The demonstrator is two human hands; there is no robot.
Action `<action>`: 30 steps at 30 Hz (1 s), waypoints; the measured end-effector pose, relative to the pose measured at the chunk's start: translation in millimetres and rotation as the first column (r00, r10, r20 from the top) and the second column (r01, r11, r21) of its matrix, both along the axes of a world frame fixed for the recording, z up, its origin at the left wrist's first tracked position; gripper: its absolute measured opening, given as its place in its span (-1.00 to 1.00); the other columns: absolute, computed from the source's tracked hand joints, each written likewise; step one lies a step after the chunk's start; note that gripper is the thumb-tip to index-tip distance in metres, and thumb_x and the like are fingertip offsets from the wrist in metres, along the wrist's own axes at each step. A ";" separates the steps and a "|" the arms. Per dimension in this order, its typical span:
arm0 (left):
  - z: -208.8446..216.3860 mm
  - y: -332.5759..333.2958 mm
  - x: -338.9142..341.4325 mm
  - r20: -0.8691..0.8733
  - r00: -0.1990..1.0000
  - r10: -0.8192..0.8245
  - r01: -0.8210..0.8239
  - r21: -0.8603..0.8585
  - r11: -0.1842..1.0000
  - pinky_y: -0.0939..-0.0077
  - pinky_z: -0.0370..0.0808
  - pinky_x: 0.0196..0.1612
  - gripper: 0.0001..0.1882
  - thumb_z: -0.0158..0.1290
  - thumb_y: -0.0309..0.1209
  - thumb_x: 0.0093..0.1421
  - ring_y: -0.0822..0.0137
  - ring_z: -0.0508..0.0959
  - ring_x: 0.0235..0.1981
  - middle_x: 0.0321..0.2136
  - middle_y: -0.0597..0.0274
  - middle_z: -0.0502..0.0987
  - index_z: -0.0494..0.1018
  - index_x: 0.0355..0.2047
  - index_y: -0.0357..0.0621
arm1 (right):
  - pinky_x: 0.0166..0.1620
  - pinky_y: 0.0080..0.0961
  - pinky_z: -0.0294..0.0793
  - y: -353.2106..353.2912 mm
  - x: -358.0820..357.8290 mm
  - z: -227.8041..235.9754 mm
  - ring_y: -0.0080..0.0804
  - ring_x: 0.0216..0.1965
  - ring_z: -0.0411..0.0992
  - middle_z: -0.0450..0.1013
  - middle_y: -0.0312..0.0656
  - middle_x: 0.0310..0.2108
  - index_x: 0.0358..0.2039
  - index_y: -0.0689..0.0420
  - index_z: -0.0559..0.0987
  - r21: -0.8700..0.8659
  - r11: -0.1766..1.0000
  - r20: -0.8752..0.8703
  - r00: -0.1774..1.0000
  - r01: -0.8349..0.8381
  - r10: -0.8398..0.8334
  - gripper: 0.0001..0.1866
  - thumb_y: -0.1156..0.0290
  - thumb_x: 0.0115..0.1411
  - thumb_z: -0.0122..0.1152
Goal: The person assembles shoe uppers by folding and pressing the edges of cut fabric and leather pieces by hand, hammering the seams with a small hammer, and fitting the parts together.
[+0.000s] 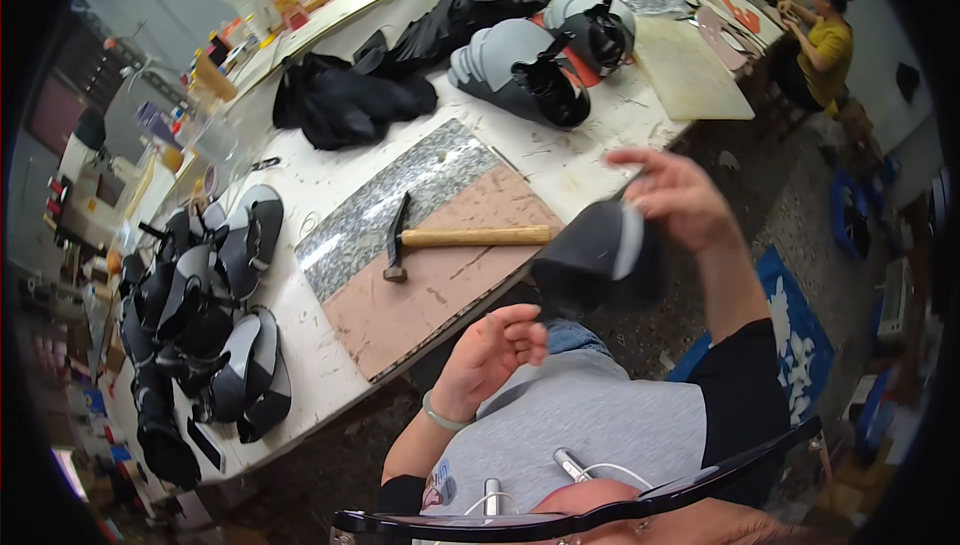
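Currently my right hand [685, 195] is pinching the black piece [590, 255], which is hanging under it, right of the hammer [470, 237]; my left hand [490, 353], empty, is hovering half-curled on the hammer's near side.

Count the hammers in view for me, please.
1. The hammer lies on the speckled and pinkish-brown board, left of the dark piece in the right hand. Others could be hidden in the clutter.
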State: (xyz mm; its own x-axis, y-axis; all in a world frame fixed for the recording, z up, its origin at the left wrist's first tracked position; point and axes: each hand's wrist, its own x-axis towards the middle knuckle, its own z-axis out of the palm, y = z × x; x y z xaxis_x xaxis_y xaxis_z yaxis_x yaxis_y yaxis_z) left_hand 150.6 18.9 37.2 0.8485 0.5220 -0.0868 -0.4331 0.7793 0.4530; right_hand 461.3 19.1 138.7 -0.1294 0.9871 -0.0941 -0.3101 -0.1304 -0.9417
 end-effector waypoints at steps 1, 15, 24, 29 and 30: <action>-6.9 1.6 -6.8 -0.004 1.000 -0.025 0.025 0.012 1.000 0.40 0.43 -0.14 -0.47 -0.28 0.01 0.35 0.24 0.47 -0.21 -0.26 0.13 0.52 0.35 0.05 -0.14 | -0.24 -0.71 0.40 3.3 17.3 11.0 -0.61 -0.40 0.45 0.51 -0.21 -0.41 0.15 0.33 0.27 0.085 0.994 0.100 0.992 0.073 -0.081 -0.31 0.58 -0.05 0.21; -39.0 -4.9 -36.4 -0.192 0.942 0.274 -0.293 -0.079 0.953 0.47 0.34 -0.27 -0.66 -0.23 -0.21 0.36 0.38 0.40 -0.36 -0.37 0.26 0.46 0.42 -0.03 -0.09 | -0.14 -0.28 0.38 197.0 165.4 -23.3 -0.26 -0.24 0.52 0.56 -0.17 -0.28 -0.10 -0.15 0.59 0.635 0.765 0.726 -0.254 -0.112 -0.640 -0.72 0.33 0.16 0.11; -43.4 -14.3 -52.9 -0.304 0.875 0.377 -0.425 -0.111 0.898 0.48 0.37 -0.27 -0.71 -0.15 -0.26 0.34 0.39 0.42 -0.38 -0.38 0.27 0.48 0.44 -0.08 -0.12 | -0.20 -0.34 0.39 176.2 135.3 -151.0 -0.32 -0.20 0.42 0.51 -0.31 -0.39 -0.24 0.05 0.60 0.711 0.695 0.621 -0.372 -0.104 -0.690 -0.72 0.49 0.01 0.05; -47.0 -14.8 -47.6 -0.271 0.874 0.403 -0.455 -0.169 0.874 0.49 0.38 -0.28 -0.72 -0.14 -0.29 0.34 0.38 0.42 -0.39 -0.38 0.21 0.48 0.43 -0.10 -0.18 | -0.12 -0.30 0.40 174.0 138.4 -182.0 -0.20 -0.20 0.40 0.49 -0.18 -0.38 -0.23 0.15 0.57 0.750 0.660 0.639 -0.300 0.041 -0.708 -0.71 0.57 0.01 0.01; -46.9 -15.8 -44.9 -0.280 0.884 0.375 -0.429 -0.162 0.889 0.49 0.38 -0.28 -0.72 -0.14 -0.29 0.34 0.38 0.42 -0.39 -0.37 0.21 0.48 0.43 -0.09 -0.19 | -0.12 -0.30 0.40 179.4 142.4 -184.7 -0.20 -0.20 0.40 0.49 -0.18 -0.38 -0.23 0.15 0.57 0.755 0.655 0.634 -0.301 0.038 -0.713 -0.71 0.57 0.01 0.01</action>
